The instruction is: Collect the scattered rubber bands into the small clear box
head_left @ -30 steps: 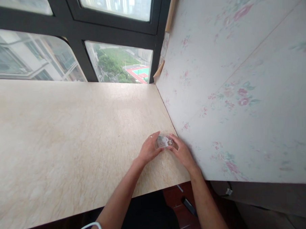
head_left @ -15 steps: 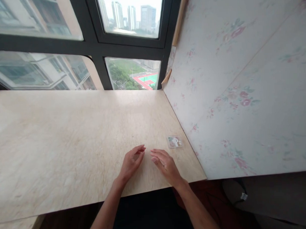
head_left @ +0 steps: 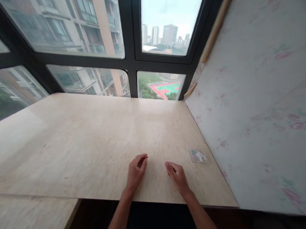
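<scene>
My left hand (head_left: 137, 171) is over the pale marbled sill near its front edge, thumb and fingertips pressed together, and what it holds, if anything, is too small to make out. To its right, a short gap away, my right hand (head_left: 177, 176) is also closed, its fingers curled to the thumb; nothing can be made out between them. A small clear flat case (head_left: 198, 155) with a printed picture inside lies on the sill, right of my right hand and not touched by it.
The marbled sill (head_left: 93, 140) runs left and back to dark window frames (head_left: 132, 64). A flowered wall (head_left: 257, 123) rises along the right edge. A lower ledge (head_left: 33, 214) stands at the front left.
The view has turned left and up. My hands have moved farther apart, and the fingers of both have closed in toward the thumbs. The clear case still lies by the wall.
</scene>
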`<action>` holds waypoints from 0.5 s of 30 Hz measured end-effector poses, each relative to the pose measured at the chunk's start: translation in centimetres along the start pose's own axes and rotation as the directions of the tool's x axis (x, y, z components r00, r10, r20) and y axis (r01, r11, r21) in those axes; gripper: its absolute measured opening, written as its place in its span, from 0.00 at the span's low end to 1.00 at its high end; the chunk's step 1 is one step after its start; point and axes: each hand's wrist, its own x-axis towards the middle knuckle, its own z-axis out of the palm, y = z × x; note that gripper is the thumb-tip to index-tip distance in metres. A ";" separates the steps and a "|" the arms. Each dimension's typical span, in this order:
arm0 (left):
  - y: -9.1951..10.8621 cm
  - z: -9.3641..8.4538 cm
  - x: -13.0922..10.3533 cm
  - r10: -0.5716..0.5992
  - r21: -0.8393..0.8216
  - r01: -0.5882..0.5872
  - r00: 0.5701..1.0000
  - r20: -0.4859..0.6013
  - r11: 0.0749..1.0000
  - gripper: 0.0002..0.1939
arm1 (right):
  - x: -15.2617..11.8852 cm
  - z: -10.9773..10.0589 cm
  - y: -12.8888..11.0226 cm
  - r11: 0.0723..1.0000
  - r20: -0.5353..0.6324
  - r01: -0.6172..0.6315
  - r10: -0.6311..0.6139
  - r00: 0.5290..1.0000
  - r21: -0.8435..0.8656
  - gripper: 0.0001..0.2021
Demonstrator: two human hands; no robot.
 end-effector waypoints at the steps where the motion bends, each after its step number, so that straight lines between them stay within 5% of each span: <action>1: -0.1 0.0 0.0 0.006 0.004 -0.006 1.000 0.008 1.000 0.11 | -0.1 0.0 0.0 1.000 0.006 0.006 -0.006 1.000 -0.012 0.23; 15: -0.1 -0.2 -0.2 0.092 0.036 -0.094 0.994 0.051 0.995 0.10 | -0.1 0.2 -0.5 0.998 -0.004 0.027 -0.028 1.000 -0.060 0.23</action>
